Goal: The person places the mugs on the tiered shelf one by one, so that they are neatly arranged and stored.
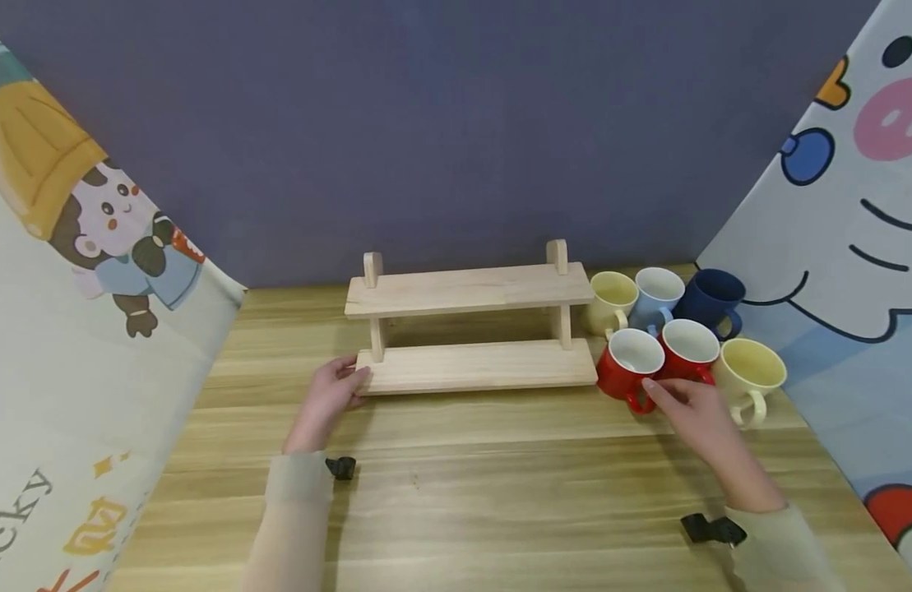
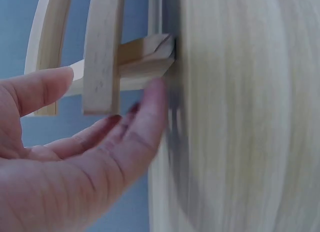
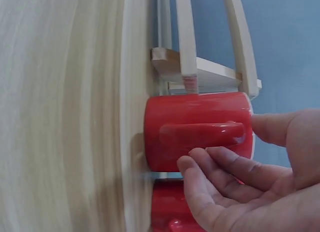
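A two-tier wooden shelf (image 1: 470, 367) stands on the table. My left hand (image 1: 332, 393) holds the left end of its lower board (image 2: 101, 57), thumb above and fingers below. At the shelf's right end, my right hand (image 1: 688, 411) holds a red mug (image 3: 197, 110) with a white inside, thumb by the rim and curled fingers beside the handle. The mug is upright on the table. Right behind it is a second red mug (image 1: 691, 345), partly hidden. A pale yellow mug (image 1: 747, 374) stands to the right of my right hand.
Behind the red mugs stand another yellow mug (image 1: 611, 300), a light blue mug (image 1: 657, 298) and a dark blue mug (image 1: 710, 300), close together. A dark wall (image 1: 456, 140) rises behind the shelf. Printed cartoon panels (image 1: 130, 222) flank the wooden table (image 1: 500, 493).
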`<state>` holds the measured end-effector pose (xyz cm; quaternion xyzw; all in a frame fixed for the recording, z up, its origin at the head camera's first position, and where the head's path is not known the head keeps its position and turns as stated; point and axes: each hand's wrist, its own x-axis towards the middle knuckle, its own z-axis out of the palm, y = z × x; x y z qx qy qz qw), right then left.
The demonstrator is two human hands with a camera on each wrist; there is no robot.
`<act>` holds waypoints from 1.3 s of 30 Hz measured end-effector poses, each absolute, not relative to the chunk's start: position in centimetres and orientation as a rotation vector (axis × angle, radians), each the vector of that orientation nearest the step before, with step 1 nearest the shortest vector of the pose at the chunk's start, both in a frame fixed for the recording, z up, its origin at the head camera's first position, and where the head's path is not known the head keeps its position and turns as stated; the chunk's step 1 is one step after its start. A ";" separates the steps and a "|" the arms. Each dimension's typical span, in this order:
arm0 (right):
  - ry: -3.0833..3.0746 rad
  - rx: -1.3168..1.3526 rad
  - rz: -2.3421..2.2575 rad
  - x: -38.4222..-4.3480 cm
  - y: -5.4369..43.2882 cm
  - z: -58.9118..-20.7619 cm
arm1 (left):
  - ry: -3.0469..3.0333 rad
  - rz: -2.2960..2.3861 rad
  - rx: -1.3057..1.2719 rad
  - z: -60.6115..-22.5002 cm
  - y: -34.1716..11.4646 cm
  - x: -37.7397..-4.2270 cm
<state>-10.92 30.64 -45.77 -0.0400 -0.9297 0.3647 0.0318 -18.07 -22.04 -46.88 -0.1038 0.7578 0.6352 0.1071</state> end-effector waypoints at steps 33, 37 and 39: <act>-2.739 -0.257 1.575 -10.4 31.0 -48.4 | 2.246 1.850 -0.240 -47.8 -22.5 -19.3; -2.657 -0.199 1.633 -10.4 30.9 -48.8 | 2.262 1.830 -0.261 -47.8 -22.6 -19.1; -2.630 -0.185 1.646 -10.4 30.9 -48.8 | 2.262 1.830 -0.271 -47.8 -22.6 -19.1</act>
